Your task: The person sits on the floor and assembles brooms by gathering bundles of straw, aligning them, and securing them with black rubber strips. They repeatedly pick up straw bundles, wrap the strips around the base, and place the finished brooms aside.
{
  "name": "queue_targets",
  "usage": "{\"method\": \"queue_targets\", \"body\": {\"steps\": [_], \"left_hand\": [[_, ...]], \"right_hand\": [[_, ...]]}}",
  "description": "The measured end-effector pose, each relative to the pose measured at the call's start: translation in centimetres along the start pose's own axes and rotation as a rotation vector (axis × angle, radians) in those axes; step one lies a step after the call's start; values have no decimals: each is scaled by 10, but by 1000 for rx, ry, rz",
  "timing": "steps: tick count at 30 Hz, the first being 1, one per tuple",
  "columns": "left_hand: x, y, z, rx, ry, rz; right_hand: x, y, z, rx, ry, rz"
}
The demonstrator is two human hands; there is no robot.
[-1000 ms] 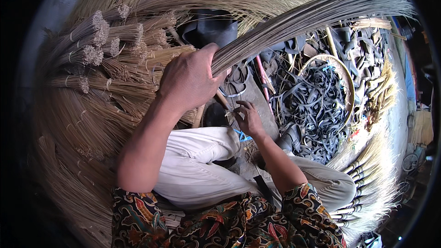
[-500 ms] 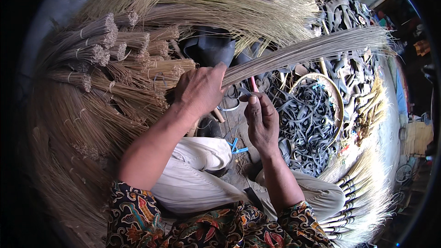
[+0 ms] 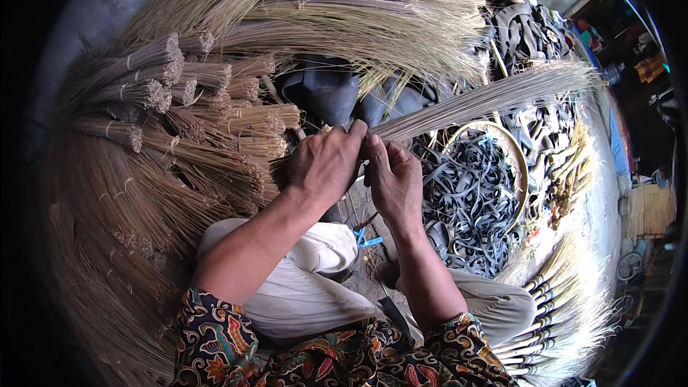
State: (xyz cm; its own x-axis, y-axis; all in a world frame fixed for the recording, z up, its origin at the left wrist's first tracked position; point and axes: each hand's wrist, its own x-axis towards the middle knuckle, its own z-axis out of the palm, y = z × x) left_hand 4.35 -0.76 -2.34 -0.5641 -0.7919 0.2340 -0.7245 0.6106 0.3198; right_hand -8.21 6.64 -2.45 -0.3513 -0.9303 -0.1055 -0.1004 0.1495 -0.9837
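My left hand (image 3: 326,163) is closed around a bundle of long broom grass (image 3: 487,100), near its stem end. The brushy tips fan out toward the upper right, and the cut stems (image 3: 279,172) stick out at the hand's left. My right hand (image 3: 396,179) is pressed up to the left one, its thumb and fingers pinched against the underside of the bundle. It holds a dark rubber strip, mostly hidden by the fingers; what looks like its thin loose end (image 3: 367,221) hangs below.
Tied grass bundles (image 3: 165,93) are piled at the left, with more grass (image 3: 358,29) across the back. To the right stands a round basket (image 3: 527,172) heaped with black rubber strips (image 3: 473,186). Finished-looking brushes (image 3: 548,308) lie lower right. Blue ties (image 3: 368,239) lie between my knees.
My right hand has risen leftward with the strip and now meets my left hand at the bundle. The left hand has shifted slightly right and down, and the bundle's tips sit a little lower.
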Motion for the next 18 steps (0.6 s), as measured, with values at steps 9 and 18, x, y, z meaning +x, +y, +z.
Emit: {"method": "queue_targets", "body": {"steps": [9,18], "left_hand": [[-4,6,-43,-511,-391,-183],[-15,13,-26,-1186,-1229,-83]], "right_hand": [[-42,46,-60,-290,-217,-154],[-2,31,-82,-407,-390,-579]]}}
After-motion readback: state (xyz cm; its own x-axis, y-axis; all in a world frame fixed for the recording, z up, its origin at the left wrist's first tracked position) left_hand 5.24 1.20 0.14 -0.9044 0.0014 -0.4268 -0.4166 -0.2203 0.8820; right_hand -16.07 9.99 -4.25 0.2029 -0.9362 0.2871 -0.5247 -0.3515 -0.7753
